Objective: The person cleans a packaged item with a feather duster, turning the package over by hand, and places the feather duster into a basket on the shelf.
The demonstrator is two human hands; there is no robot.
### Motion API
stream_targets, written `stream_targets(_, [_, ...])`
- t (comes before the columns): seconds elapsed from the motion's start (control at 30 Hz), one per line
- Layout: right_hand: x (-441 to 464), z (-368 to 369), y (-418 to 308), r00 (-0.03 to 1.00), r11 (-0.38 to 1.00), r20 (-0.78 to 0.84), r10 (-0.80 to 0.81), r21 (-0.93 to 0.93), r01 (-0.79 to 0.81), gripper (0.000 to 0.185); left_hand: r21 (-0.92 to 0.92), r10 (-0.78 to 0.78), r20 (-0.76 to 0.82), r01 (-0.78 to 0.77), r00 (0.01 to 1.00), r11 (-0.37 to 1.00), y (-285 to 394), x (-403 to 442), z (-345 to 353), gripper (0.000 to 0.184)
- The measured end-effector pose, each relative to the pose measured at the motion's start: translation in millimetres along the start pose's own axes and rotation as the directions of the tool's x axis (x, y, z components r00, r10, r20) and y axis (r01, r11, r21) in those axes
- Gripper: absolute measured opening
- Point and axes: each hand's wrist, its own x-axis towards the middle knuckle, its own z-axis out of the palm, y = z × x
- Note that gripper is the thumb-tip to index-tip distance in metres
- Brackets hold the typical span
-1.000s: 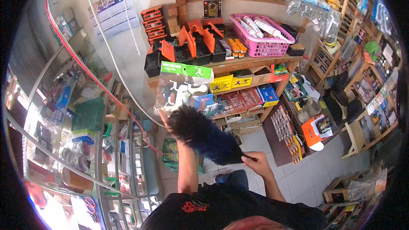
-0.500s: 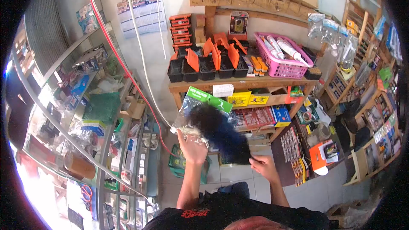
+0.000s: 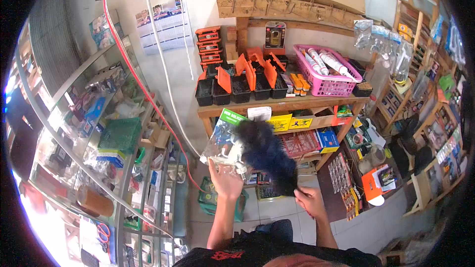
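My left hand [image 3: 227,182] supports a clear plastic packet [image 3: 217,143] from below, with pale pieces inside and a green header card [image 3: 231,116] on top. My right hand [image 3: 310,202] is closed on the lower end of a dark, fluffy duster [image 3: 269,151]. Black and deep blue in colour, the duster slants up to the left, its soft end in front of the packet's right side and hiding part of the green card. I cannot make out a handle on it.
Ahead stands a wooden shelf table [image 3: 292,103] with black bins [image 3: 241,90] with orange lids and a pink basket [image 3: 334,86] of tubes. A glass showcase [image 3: 129,168] is on my left. Red cable [image 3: 159,101] hangs nearby. A green crate [image 3: 210,208] sits on the floor.
The duster has shifted right and slightly down across the packet, showing more of the packet's pale contents and covering more of the card's right part. Both hands are slightly lower in view.
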Motion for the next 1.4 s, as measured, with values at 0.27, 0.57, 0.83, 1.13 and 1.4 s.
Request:
stream_targets(0.27, [-8, 7, 20, 1.0, 0.989, -0.018, -0.01, 0.15, 0.013, 0.032, -0.077, -0.04, 0.045, 0.044, 0.998, 0.996, -13, -3, 2, 0.056])
stream_targets(0.57, [-3, 2, 29, 1.0, 0.986, 0.009, 0.003, 0.169, -0.004, 0.025, 0.038, -0.009, 0.051, 0.007, 0.999, 0.999, -22, -6, 12, 0.06])
stream_targets(0.83, [0, 9, 15, 0.998, 0.998, 0.008, -0.059, 0.02, 0.059, 0.016, 0.037, 0.016, -0.254, -0.007, 0.967, 0.999, -19, -14, 1, 0.056])
stream_targets(1.13, [-5, 39, 27, 0.976, 0.994, 0.202, -0.083, -0.049, 0.095, 0.022, 0.335, 0.397, 0.065, -0.394, 0.916, 0.856, 3, -19, -70, 0.054])
stream_targets(1.4, [1, 57, 25, 0.98, 0.999, 0.2, 0.006, -0.041, 0.003, 0.03, 0.339, 0.371, 0.06, -0.369, 0.927, 0.866, 13, -25, -56, 0.061])
